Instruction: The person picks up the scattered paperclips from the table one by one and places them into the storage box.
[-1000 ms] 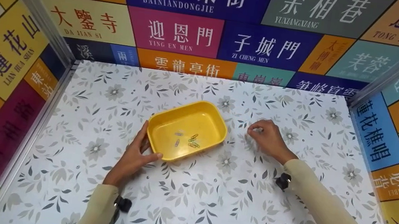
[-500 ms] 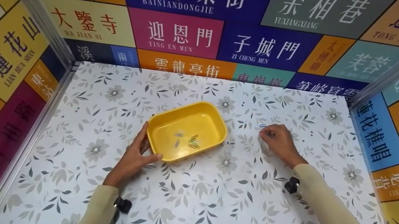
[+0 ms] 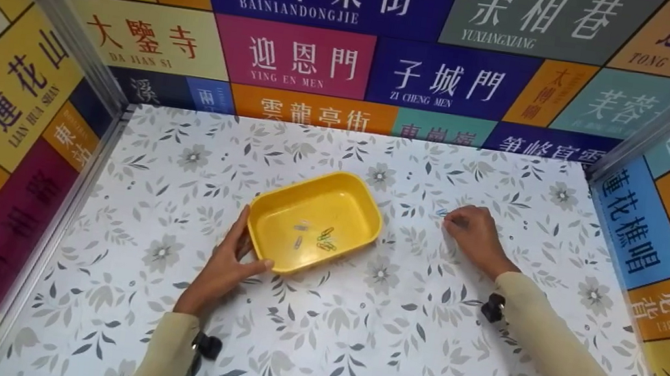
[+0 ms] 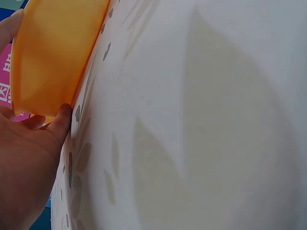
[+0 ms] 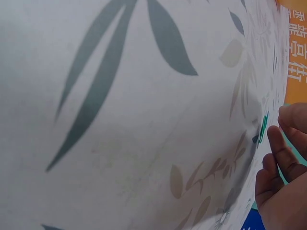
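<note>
A yellow plastic tray (image 3: 360, 241) stands on the floral tabletop, with several paper clips (image 3: 325, 239) inside near its middle. My left hand (image 3: 225, 268) grips the near left corner of the tray, its thumb at the front rim and its fingers along the left side. My right hand (image 3: 474, 234) is low over the table to the right of the tray, thumb and forefinger close together. Right at those fingertips lies a blue-green paper clip (image 5: 263, 128); I cannot tell whether the fingers pinch a clip.
The white tabletop (image 3: 394, 327) has a printed leaf and flower pattern. Panels with coloured place-name signs (image 3: 307, 56) rise at the back and both sides, meeting at clear corner strips (image 3: 662, 96). Dark cameras (image 3: 207, 345) sit on both wrists.
My right hand has moved to the right, away from the tray, and a small blue clip has come into view at its fingertips. My left hand and the tray have stayed put.
</note>
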`<state>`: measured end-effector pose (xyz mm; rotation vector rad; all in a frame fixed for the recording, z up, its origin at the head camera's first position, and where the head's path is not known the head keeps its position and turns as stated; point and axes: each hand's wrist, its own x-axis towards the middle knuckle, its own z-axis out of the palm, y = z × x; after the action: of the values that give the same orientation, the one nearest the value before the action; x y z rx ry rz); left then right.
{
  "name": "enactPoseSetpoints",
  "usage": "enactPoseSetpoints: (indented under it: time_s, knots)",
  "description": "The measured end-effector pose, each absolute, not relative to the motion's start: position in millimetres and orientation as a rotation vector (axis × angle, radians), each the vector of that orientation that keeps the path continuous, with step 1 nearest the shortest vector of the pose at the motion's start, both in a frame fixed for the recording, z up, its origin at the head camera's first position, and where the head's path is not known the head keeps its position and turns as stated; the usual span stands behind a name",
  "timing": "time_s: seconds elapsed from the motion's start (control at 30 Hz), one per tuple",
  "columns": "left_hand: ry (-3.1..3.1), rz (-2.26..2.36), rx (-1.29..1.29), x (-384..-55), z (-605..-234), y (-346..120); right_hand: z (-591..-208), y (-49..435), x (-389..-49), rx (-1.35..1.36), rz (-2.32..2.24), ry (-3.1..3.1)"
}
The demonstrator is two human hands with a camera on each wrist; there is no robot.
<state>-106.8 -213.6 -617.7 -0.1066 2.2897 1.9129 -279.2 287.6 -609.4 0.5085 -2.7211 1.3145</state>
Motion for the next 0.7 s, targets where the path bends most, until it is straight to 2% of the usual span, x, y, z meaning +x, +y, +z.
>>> enactPoseSetpoints:
  time_s: [0.7]
  knots:
    - [2.295,1.912,-0.107,-107,-620,-216,-614,286,-295,0.514,1.179,-2.767]
